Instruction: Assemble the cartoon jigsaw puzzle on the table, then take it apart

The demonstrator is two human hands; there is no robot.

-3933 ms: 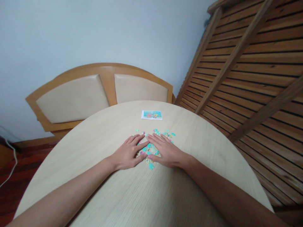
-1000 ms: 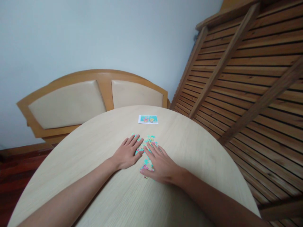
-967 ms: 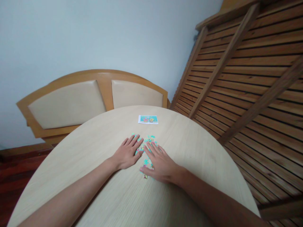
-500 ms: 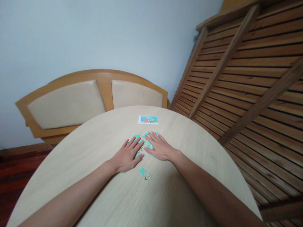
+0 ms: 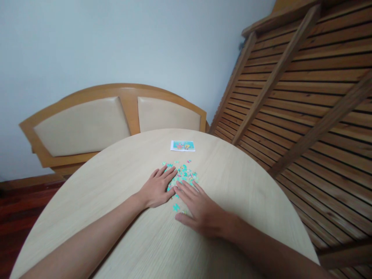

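A loose pile of small jigsaw puzzle pieces (image 5: 187, 173), mostly turquoise with bits of other colours, lies on the round table (image 5: 122, 174). My left hand (image 5: 158, 188) rests palm down with fingers spread, its fingertips over the pile's left side. My right hand (image 5: 200, 209) is flat with fingers stretched out, its fingertips at the near edge of the pile. Between my hands, close to my right thumb, lies a single turquoise puzzle piece (image 5: 176, 207). Some pieces are hidden under my hands.
Beyond the pile lies a small picture card (image 5: 183, 146) with cartoon figures on turquoise. Behind the table stands a wooden headboard with cream panels (image 5: 84, 126) against the pale wall. Slatted wooden boards (image 5: 290, 108) lean along the right side.
My right hand has drawn back towards me from the pile's right side, uncovering more pieces. My left hand stays almost where it was.
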